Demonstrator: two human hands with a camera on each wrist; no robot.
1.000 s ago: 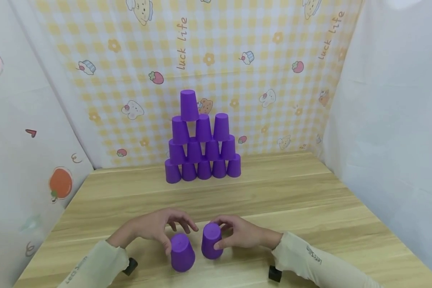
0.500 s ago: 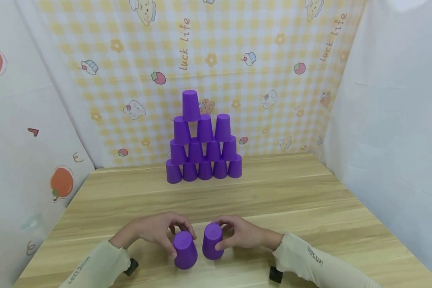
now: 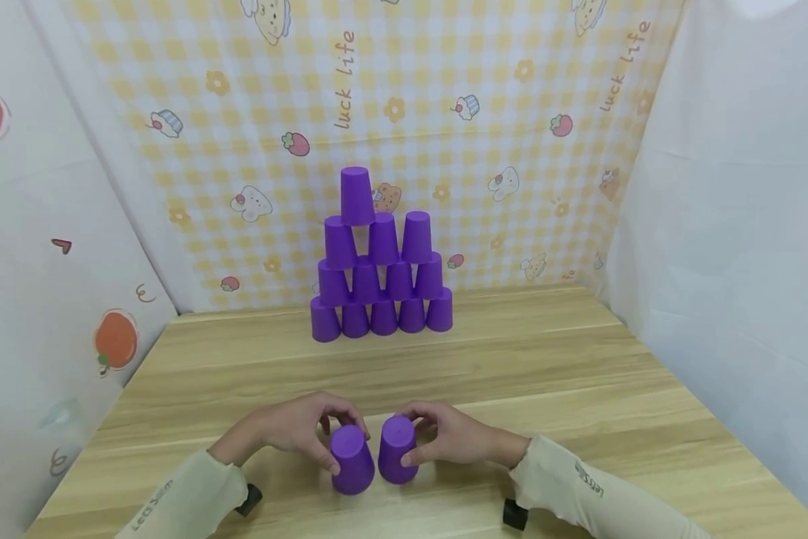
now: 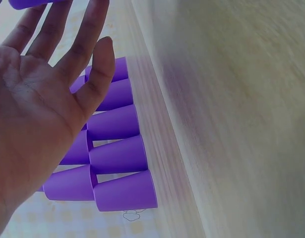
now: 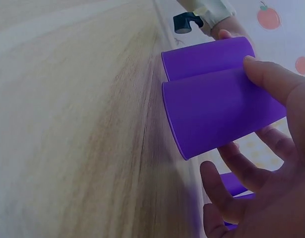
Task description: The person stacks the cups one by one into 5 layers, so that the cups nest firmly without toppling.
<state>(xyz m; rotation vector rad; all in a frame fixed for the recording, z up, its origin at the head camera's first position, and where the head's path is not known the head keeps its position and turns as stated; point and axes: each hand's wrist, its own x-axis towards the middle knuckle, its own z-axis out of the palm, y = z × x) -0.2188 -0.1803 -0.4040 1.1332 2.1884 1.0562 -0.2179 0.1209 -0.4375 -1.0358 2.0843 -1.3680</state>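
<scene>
Two upside-down purple cups are near the front of the table in the head view. My left hand [image 3: 299, 425] grips the left cup [image 3: 353, 470], thumb on its near side and fingers around the back. With thumb and fingers, my right hand [image 3: 454, 436] holds the right cup [image 3: 393, 453]. A narrow gap shows between the two in the head view. In the right wrist view the right-hand cup [image 5: 219, 114] overlaps the left-hand cup [image 5: 207, 58] behind it. Only an edge of the left-hand cup [image 4: 30, 2] shows in the left wrist view.
Farther back on the wooden table [image 3: 511, 374] stands a pyramid of upside-down purple cups [image 3: 383, 314]. Several make the lower rows, three the third row, and one cup [image 3: 356, 196] tops it at the left. A patterned cloth [image 3: 484, 247] hangs behind, with white cloth on both sides.
My left hand has closed its fingers around the left cup and shifted it right, toward the right cup. The right hand and its cup have stayed nearly still.
</scene>
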